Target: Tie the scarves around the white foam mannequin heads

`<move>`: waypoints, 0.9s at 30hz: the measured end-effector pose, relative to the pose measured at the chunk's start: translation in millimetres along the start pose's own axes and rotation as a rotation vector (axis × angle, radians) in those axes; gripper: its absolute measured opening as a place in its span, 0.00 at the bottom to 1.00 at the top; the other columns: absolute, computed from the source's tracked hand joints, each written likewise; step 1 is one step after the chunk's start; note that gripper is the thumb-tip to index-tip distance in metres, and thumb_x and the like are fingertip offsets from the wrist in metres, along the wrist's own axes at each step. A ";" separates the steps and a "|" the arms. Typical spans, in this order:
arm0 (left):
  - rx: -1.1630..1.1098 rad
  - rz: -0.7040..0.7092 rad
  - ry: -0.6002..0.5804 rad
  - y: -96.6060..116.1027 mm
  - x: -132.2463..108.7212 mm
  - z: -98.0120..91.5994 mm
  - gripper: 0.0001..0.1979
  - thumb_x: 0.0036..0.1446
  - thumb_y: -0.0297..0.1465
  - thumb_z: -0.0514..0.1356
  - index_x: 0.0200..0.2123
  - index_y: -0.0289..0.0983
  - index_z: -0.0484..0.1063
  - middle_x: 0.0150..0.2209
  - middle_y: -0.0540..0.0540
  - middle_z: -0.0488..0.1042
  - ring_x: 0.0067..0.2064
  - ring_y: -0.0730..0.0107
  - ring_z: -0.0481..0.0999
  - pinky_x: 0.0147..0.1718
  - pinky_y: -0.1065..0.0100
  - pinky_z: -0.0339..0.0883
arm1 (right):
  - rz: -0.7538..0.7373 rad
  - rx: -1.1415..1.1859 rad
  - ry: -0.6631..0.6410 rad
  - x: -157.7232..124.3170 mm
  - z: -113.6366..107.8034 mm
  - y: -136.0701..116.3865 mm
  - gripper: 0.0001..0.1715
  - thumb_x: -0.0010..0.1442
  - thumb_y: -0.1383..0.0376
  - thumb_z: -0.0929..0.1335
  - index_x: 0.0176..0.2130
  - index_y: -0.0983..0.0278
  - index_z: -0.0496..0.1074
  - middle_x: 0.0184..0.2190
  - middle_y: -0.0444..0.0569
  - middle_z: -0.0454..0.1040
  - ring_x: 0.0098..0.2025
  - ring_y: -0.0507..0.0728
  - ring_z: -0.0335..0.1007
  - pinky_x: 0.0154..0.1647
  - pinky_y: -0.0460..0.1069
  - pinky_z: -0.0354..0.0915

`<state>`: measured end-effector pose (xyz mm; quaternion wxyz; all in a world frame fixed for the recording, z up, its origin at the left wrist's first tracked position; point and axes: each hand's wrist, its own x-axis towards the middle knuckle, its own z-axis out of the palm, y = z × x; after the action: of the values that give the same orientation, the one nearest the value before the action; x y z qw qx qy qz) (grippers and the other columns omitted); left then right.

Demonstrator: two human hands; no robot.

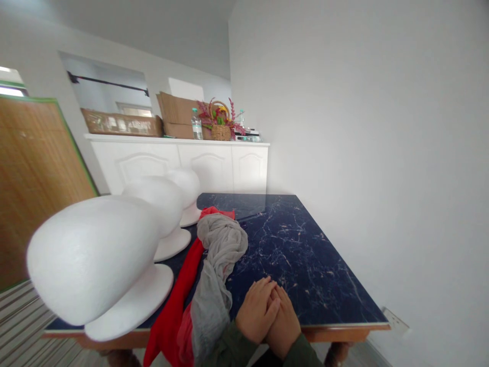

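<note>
At the table's near edge my left hand [256, 312] lies across the back of my right hand [283, 323]. The left fingers are stretched out and hold nothing. Beneath them the right hand looks flat, its fingers partly covered. Just left of my hands is a crumpled, twisted grey scarf [223, 239] of thin cloth. It lies partly over a red scarf [187, 280], and both hang over the front edge. Three white mannequin heads stand in a row on the left: a near one [95, 250], a middle one [164, 204] and a far one [187, 183].
The dark blue marbled table [298, 250] has a wooden frame. A white wall [362, 142] runs along its right side. Behind stands a white cabinet [206, 163] bearing cardboard boxes [179, 114], a water bottle [196, 126] and a flower basket [220, 132]. A wooden panel [34, 178] is at far left.
</note>
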<state>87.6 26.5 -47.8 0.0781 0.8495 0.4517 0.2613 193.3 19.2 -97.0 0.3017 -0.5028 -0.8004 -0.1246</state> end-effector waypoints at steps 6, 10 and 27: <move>-0.014 0.013 0.040 -1.8 -1.6 1.8 0.20 0.56 0.32 0.50 0.51 0.35 0.66 0.54 0.41 0.66 0.56 0.61 0.64 0.55 0.52 0.58 | -0.020 -0.037 0.039 0.6 -3.5 -2.0 0.31 0.55 0.65 0.63 0.59 0.61 0.57 0.53 0.48 0.67 0.55 0.59 0.58 0.58 0.54 0.48; -0.020 0.008 0.029 -1.6 -0.5 1.7 0.20 0.56 0.32 0.50 0.52 0.34 0.65 0.54 0.40 0.66 0.56 0.61 0.63 0.55 0.52 0.57 | 0.002 -0.025 -0.003 2.2 -7.4 -3.3 0.30 0.55 0.66 0.63 0.57 0.62 0.59 0.52 0.49 0.67 0.55 0.59 0.58 0.58 0.53 0.48; -0.025 -0.006 0.016 -0.2 -1.2 2.5 0.20 0.56 0.33 0.51 0.52 0.34 0.65 0.54 0.41 0.65 0.57 0.62 0.63 0.57 0.53 0.56 | 0.063 0.022 -0.135 4.5 -15.3 -3.8 0.32 0.53 0.69 0.63 0.58 0.62 0.59 0.54 0.50 0.64 0.57 0.58 0.55 0.60 0.53 0.47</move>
<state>88.2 25.9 -50.4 0.0860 0.8449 0.4515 0.2738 194.0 13.0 -81.9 0.2560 -0.5318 -0.8040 -0.0720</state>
